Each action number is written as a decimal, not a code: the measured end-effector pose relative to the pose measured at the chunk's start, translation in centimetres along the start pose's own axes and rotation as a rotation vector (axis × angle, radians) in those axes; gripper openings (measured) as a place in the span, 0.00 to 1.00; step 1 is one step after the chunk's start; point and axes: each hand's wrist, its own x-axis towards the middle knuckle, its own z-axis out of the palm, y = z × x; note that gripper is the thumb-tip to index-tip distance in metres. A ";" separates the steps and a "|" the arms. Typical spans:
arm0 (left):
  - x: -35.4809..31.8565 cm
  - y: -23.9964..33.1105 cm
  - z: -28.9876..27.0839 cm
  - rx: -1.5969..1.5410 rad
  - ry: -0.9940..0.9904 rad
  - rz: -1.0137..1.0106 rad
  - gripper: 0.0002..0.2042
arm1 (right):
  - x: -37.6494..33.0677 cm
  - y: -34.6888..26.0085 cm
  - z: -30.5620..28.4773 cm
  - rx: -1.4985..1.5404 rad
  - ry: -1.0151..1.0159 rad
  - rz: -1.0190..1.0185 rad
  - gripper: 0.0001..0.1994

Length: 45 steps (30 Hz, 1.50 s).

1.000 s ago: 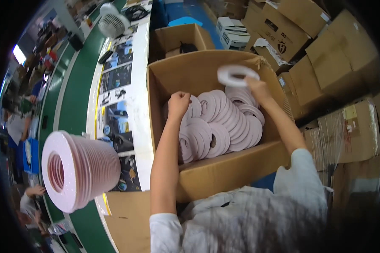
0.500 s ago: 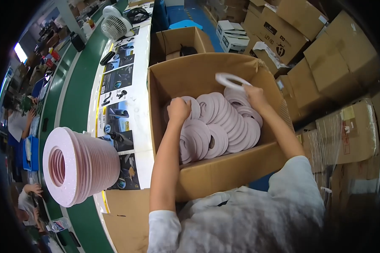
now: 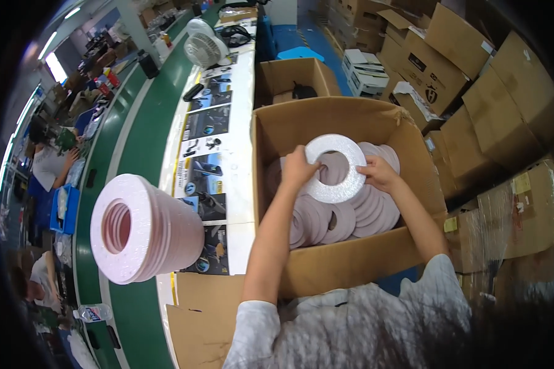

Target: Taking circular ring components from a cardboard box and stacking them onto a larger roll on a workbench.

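A white foam ring (image 3: 317,147) is held up flat over the box by both my hands. My left hand (image 3: 298,169) grips its left edge, thumb reaching toward the hole. On the opposite edge, my right hand (image 3: 380,173) pinches it with the fingers. Beneath lie many overlapping pale pink rings (image 3: 375,212) in the open cardboard box (image 3: 363,258), some hidden by the held ring and my hands. At the left, a tall stack of the same pink rings (image 3: 172,230) rests at the edge of the white-topped table, its holes lined up.
A white fan (image 3: 204,48) and a black cable stand at the table's far end. Beyond the table runs a green conveyor (image 3: 131,147), with people working behind it. A second open carton (image 3: 308,71) sits past the box. Stacked cartons (image 3: 505,111) crowd the right.
My right hand has brought the ring from the box's far right to its middle. My left hand has left the loose rings and taken the ring's other edge. The view has shifted left.
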 end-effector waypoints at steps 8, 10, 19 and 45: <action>-1.1 2.7 -1.3 0.049 0.185 -0.063 0.24 | 2.1 -5.6 4.5 -1.318 0.409 -0.639 0.25; -1.2 2.6 -2.1 -0.132 0.303 -0.108 0.22 | 1.8 -9.1 7.7 -1.493 0.356 -0.660 0.21; -0.5 3.6 -2.2 -0.405 0.539 -0.104 0.32 | 4.6 -18.5 13.6 -1.701 0.501 -0.800 0.11; -0.1 -3.3 2.8 -0.777 0.369 0.473 0.19 | -3.5 -16.1 51.4 -1.744 -0.332 -0.960 0.14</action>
